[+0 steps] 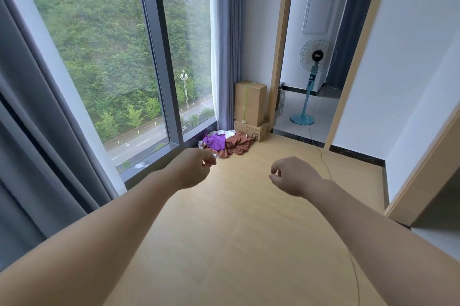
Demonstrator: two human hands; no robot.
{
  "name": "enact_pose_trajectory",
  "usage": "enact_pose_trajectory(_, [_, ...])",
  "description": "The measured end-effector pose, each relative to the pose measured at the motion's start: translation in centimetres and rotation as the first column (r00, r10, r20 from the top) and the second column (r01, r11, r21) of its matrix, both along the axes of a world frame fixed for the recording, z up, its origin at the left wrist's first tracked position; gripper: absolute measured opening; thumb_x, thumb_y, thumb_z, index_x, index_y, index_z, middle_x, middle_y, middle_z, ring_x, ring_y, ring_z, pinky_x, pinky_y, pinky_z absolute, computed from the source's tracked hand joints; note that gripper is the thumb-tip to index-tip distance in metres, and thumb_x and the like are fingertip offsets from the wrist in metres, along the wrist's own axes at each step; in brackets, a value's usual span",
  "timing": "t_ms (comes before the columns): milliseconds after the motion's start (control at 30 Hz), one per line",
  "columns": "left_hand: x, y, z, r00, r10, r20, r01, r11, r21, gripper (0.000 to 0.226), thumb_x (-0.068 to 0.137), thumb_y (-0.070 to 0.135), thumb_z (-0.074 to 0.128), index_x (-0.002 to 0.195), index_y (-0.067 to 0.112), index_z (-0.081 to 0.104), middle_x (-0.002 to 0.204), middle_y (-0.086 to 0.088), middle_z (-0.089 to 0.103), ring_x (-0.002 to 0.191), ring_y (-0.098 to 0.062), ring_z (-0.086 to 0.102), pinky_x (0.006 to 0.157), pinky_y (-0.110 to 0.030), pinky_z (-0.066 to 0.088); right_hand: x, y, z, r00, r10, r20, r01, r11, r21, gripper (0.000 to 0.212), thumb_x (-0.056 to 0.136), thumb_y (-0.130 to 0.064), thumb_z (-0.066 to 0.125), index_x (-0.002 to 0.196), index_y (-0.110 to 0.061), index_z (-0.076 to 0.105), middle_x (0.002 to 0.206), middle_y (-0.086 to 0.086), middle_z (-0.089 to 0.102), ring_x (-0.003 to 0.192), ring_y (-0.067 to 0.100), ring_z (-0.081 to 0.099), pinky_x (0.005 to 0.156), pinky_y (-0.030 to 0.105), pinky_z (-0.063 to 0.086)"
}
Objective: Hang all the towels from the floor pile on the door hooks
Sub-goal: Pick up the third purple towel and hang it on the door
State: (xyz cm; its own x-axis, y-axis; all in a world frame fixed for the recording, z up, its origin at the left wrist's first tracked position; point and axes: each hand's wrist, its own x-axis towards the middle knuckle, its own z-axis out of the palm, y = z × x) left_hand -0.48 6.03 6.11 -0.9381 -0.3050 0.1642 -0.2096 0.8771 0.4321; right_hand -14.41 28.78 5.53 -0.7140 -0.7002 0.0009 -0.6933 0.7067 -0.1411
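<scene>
Though blurry, round logo [255, 136] on lower box [245, 129] beside towels [225, 143].

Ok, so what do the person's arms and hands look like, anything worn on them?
Both forearms are bare to the frame edge, no sleeves in view. The left hand and right hand wear no gloves; no watch, bracelet or ring shows.
</scene>
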Motion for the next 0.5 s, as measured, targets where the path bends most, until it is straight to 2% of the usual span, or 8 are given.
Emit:
enact_pose_trajectory(333, [-6.7,-10.3,-0.2,0.998,-0.056,0.032,0.057,0.998,-0.021,0.027,0.092,0.010,0.048,0.106,0.021,0.069,0.087,0.012,0.057,0.081,-0.009,0.055,0.072,-0.019,0.039,-5.7,-10.1,0.0,0.998,-0.061,0.003,0.061,0.998,0.000,0.027,0.094,-0.035,0.052,0.113,-0.021,0.065,0.109,-0.001,0.065,0.093,0.016,0.059,0.082,0.034,0.055])
enact_pose_trajectory(500, [-9.6,-14.5,-1.1,0.994,-0.082,0.074,0.083,0.996,-0.011,0.026,0.093,0.011,0.048,0.107,0.019,0.068,0.100,0.005,0.064,0.085,-0.009,0.053,0.075,-0.019,0.040,-7.8,-14.0,-1.4,0.996,-0.083,0.042,0.082,0.996,0.029,0.027,0.095,-0.035,0.052,0.115,-0.021,0.064,0.111,0.000,0.064,0.094,0.016,0.059,0.081,0.033,0.055])
